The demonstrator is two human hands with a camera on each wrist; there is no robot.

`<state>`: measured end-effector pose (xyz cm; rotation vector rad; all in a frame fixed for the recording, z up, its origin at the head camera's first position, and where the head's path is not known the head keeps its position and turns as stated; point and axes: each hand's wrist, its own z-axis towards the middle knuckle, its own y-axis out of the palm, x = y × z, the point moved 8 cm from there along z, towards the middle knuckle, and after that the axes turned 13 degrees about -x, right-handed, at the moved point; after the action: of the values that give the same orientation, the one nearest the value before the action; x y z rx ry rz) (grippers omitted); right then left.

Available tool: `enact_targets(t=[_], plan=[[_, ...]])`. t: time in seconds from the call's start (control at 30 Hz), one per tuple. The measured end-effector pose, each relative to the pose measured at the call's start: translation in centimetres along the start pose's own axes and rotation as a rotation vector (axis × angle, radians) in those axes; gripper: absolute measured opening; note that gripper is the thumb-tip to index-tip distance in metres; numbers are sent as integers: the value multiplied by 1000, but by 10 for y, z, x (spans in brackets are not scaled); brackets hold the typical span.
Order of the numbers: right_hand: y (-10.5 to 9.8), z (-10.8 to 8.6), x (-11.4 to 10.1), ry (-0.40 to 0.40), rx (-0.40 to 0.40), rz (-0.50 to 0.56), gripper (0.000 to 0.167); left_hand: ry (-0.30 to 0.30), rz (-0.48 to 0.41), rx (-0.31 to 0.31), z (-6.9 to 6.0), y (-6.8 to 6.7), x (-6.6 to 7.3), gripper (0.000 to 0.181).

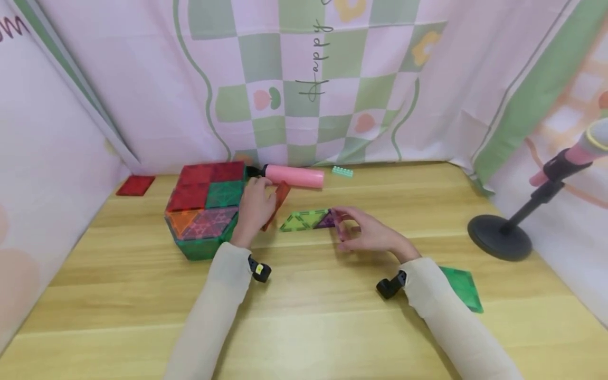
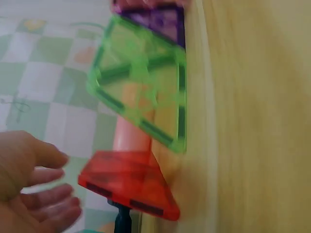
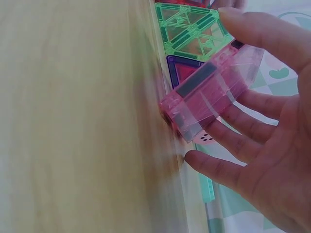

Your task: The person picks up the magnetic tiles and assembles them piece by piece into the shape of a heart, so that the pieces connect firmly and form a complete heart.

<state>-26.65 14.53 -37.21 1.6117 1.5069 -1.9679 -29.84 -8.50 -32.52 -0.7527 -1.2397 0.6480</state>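
Note:
My right hand (image 1: 368, 229) holds a pink translucent magnetic tile (image 3: 209, 90) between thumb and fingers, at the end of a standing row. Beside that tile comes a purple triangle tile (image 1: 326, 220), then light green triangle tiles (image 1: 304, 220). My left hand (image 1: 256, 208) has relaxed fingers, by a red magnetic tile (image 2: 129, 179) that stands upright. A gap shows between hand and tile in the left wrist view. Left of this hand sits a many-sided box of magnetic tiles (image 1: 201, 249), with green walls and a red, green, orange and pink top.
Behind the tiles lie a pink cylinder (image 1: 296, 177) with a black end and a mint toy brick (image 1: 342, 171). A red square tile (image 1: 135, 186) lies far left, a green tile (image 1: 463, 288) by the right forearm. A microphone stand (image 1: 500, 237) is at right.

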Motion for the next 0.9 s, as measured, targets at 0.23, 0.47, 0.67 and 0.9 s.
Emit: enact_targets(t=[0.23, 0.47, 0.67, 0.9], plan=[[6, 6, 0, 3, -6, 15, 89, -188, 90, -94, 14, 13, -16, 15], [8, 9, -1, 5, -11, 31, 91, -197, 114, -14, 9, 6, -13, 13], [3, 6, 1, 12, -3, 46, 90, -77, 131, 34, -12, -20, 18, 12], [-1, 1, 2, 18, 0, 39, 89, 22, 166, -76, -47, -20, 45, 17]])
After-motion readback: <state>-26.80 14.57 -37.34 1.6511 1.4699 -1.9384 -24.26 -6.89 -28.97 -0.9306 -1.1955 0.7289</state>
